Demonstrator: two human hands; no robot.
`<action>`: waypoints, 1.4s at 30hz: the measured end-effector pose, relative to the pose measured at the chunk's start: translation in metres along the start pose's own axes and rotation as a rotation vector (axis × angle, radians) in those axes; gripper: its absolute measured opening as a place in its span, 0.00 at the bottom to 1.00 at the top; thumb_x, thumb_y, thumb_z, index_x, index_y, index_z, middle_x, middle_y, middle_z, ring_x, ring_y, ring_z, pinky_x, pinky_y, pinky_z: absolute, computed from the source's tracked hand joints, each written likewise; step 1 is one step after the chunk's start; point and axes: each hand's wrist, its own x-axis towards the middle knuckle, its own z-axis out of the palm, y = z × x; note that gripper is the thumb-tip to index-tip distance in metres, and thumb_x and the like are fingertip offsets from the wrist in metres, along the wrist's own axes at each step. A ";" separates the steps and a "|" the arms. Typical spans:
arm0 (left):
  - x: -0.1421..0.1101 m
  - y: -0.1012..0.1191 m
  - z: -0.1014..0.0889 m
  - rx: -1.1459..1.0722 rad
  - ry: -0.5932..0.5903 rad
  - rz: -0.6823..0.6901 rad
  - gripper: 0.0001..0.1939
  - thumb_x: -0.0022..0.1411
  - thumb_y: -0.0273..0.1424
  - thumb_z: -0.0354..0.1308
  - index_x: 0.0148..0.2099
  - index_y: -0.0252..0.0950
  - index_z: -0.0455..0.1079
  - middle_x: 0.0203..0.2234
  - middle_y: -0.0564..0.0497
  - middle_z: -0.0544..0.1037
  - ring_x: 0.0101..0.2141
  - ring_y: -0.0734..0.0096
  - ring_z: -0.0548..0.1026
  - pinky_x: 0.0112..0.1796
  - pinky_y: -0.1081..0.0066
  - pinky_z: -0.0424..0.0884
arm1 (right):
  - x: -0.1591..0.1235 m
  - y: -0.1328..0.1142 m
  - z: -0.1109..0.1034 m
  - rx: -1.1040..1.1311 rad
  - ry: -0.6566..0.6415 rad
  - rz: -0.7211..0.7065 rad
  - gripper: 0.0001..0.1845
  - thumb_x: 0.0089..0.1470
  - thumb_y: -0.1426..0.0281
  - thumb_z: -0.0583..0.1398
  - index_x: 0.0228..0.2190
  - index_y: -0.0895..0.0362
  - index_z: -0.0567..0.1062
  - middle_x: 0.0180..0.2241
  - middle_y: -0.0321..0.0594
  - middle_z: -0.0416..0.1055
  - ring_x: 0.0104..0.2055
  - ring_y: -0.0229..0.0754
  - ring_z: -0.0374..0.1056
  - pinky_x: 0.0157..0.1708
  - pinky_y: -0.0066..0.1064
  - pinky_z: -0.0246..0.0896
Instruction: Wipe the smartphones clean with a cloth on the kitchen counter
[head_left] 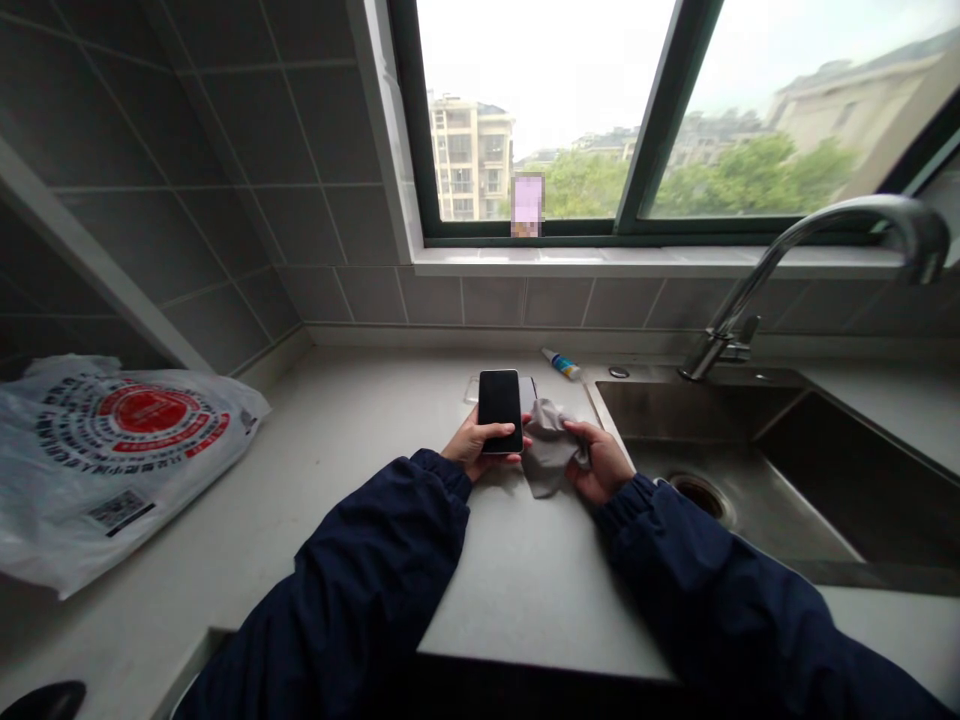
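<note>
My left hand (472, 448) is closed around a black phone (500, 408) held over the counter (360, 430), while my right hand (601, 462) pinches a grey cloth (547, 448) at its edge, the dark screen uncovered so far.
</note>
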 end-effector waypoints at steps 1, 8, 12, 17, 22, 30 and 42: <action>0.000 -0.001 0.001 0.006 -0.002 -0.002 0.38 0.53 0.29 0.69 0.63 0.40 0.60 0.54 0.38 0.77 0.37 0.60 0.82 0.26 0.71 0.79 | 0.000 0.000 0.000 0.000 0.021 -0.005 0.18 0.56 0.72 0.57 0.47 0.62 0.78 0.44 0.47 0.82 0.40 0.49 0.81 0.44 0.40 0.77; 0.000 -0.002 0.005 -0.035 -0.036 -0.088 0.33 0.62 0.48 0.60 0.62 0.35 0.63 0.53 0.34 0.76 0.33 0.59 0.82 0.23 0.66 0.78 | 0.010 0.001 -0.007 -0.009 0.168 -0.129 0.12 0.53 0.72 0.60 0.39 0.57 0.79 0.36 0.41 0.83 0.35 0.45 0.80 0.34 0.35 0.77; -0.001 -0.002 0.007 -0.133 -0.129 -0.163 0.34 0.65 0.54 0.50 0.60 0.32 0.67 0.53 0.32 0.76 0.33 0.56 0.81 0.24 0.62 0.79 | 0.015 0.000 -0.013 -0.080 0.219 -0.267 0.11 0.53 0.68 0.60 0.39 0.53 0.79 0.35 0.37 0.83 0.35 0.43 0.79 0.29 0.31 0.75; -0.003 -0.004 0.011 -0.152 -0.222 -0.239 0.39 0.65 0.59 0.45 0.62 0.33 0.65 0.48 0.33 0.78 0.30 0.51 0.82 0.24 0.56 0.78 | 0.003 0.003 -0.008 -0.308 0.118 -0.437 0.15 0.56 0.61 0.62 0.43 0.52 0.81 0.42 0.39 0.82 0.49 0.49 0.75 0.44 0.36 0.74; -0.002 -0.009 0.011 -0.123 -0.257 -0.243 0.44 0.63 0.63 0.43 0.67 0.37 0.60 0.43 0.37 0.79 0.28 0.53 0.81 0.25 0.55 0.78 | -0.011 0.010 0.000 -0.892 -0.288 -0.643 0.29 0.60 0.52 0.61 0.57 0.53 0.76 0.64 0.42 0.66 0.71 0.58 0.51 0.69 0.51 0.46; 0.002 -0.013 0.010 -0.113 -0.334 -0.222 0.47 0.62 0.65 0.43 0.69 0.35 0.59 0.41 0.36 0.80 0.28 0.56 0.80 0.29 0.57 0.77 | -0.003 0.015 -0.012 -1.322 -0.404 -0.821 0.32 0.68 0.51 0.50 0.65 0.51 0.64 0.70 0.44 0.52 0.74 0.57 0.40 0.70 0.60 0.37; 0.000 -0.014 0.013 -0.115 -0.358 -0.221 0.45 0.61 0.65 0.43 0.69 0.40 0.57 0.42 0.39 0.79 0.30 0.56 0.80 0.30 0.58 0.77 | 0.000 0.016 -0.014 -1.435 -0.330 -0.940 0.27 0.69 0.61 0.50 0.66 0.53 0.64 0.69 0.46 0.55 0.73 0.54 0.45 0.70 0.57 0.43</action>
